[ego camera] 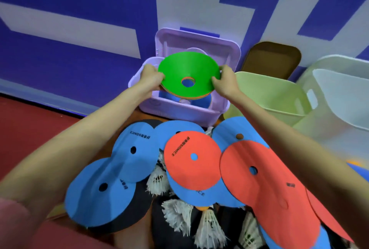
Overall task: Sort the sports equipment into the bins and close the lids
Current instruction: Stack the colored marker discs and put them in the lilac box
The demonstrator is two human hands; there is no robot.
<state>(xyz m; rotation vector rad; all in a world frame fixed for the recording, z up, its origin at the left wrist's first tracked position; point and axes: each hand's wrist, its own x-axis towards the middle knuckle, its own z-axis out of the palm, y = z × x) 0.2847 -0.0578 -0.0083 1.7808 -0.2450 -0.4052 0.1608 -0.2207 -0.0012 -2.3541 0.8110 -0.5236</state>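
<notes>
a: both hands up front, over the purple bin (159, 108). left hand (150, 77) clamped on left edge of the green disc stack (189, 76), fingers curled round the rim. right hand (224, 80) pinching the right edge, same stack.

b: just green in that stack?

a: green on top, thin orange and blue edges showing under it. held tilted above the bin opening, not resting on the rim as far as visible. blue disc (201, 101) already down inside the bin.

b: lid?

a: purple lid (199, 44) standing open behind, against the blue and white wall (69, 18).

b: other bins?

a: green bin (279, 96) just right of the purple one, brown lid (273, 58) propped up behind it. white bin (339, 96) further right, partly cut off.

b: what's left to sort?

a: loose pile in the foreground. blue discs (103, 188) on the left, red discs (267, 184) centre and right, overlapping each other. white shuttlecocks (175, 214) poking out underneath and between. small orange ball (201, 208) half hidden under a blue disc. red floor (30, 120) at left.
</notes>
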